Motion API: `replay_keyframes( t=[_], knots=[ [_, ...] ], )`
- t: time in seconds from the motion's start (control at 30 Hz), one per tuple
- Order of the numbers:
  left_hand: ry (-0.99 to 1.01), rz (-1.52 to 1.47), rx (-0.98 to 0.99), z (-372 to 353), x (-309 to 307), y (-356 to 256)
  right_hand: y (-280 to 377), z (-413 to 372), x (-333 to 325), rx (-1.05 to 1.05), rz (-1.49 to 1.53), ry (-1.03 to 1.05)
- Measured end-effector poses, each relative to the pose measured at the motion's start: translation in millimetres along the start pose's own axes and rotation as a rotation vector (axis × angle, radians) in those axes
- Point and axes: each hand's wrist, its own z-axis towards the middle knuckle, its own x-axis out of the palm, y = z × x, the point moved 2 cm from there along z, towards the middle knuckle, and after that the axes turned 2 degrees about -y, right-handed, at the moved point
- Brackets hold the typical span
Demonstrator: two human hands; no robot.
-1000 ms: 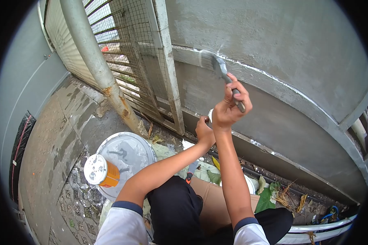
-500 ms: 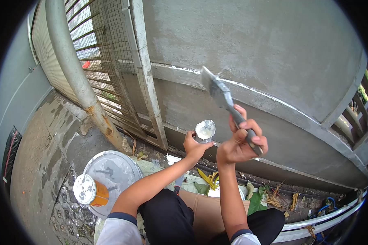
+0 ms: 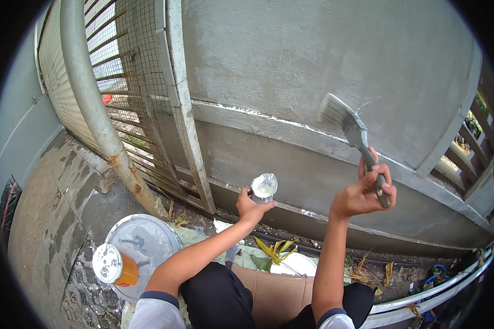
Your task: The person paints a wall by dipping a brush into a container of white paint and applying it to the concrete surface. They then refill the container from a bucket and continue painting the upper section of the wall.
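Observation:
My left hand [image 3: 251, 207] is wrapped round a small cup [image 3: 264, 187] with white paint inside and smeared on its rim, held low in front of the wall. My right hand [image 3: 366, 192] grips the dark handle of a wide paint brush [image 3: 346, 119], raised to the right of the cup. The brush's pale bristles point up and left, in front of the grey wall [image 3: 313, 49]; whether they touch it I cannot tell. A whitish ledge [image 3: 291, 130] runs across the wall behind the brush.
At the lower left, an orange tub [image 3: 127, 270] with a paint-spotted lid rests on a large round grey lid [image 3: 148, 230]. A pole [image 3: 88, 82] and a mesh gate [image 3: 142, 71] stand at the left. Cardboard [image 3: 274, 290] and leaves [image 3: 274, 249] lie below.
My right hand and the brush have moved right, and the bristles now show broadside. The view has shifted slightly; my left hand still holds the cup.

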Motion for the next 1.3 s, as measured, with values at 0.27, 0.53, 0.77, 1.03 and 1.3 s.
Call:
replay_keyframes(
  t=[0.27,0.53,0.77,1.03,1.3],
  knots=[
    [0.064,0.037,-0.021,-3.2,12.7,-1.8,23.8,57.9,-37.3,0.266,0.041,-0.245],
    [0.079,0.065,-0.031,-7.4,10.0,-7.2,26.7,30.0,40.6,0.498,0.15,-0.119],
    [0.08,0.073,-0.031,-7.7,13.7,-5.6,-2.7,10.9,52.4,0.434,0.147,-0.041],
    [0.11,0.092,-0.032,-7.7,14.1,-2.5,-20.0,43.6,-13.0,-0.133,-0.233,-0.076],
    [0.078,0.023,-0.039,-12.3,16.0,-8.0,12.9,96.5,-72.5,-0.16,-0.305,-0.311]
  ],
)
